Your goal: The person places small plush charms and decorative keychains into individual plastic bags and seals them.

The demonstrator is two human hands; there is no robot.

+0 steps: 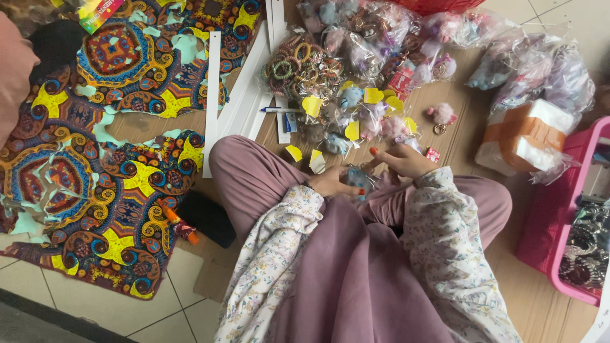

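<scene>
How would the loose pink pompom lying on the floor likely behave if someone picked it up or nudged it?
The pink pompom looks fluffy, so probably soft and very light. Its round shape suggests it might roll, though the small metal ring beside it, apparently attached, would likely drag and stop it.

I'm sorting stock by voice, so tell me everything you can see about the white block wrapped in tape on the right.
The white block looks like a stack of soft white sheets or foam, bound by a wide band of brown tape around its middle and partly wrapped in clear plastic film. It lies tilted on the wooden floor, beside the pink basket, just below bags of fluffy trinkets. Neither hand touches it.
</scene>
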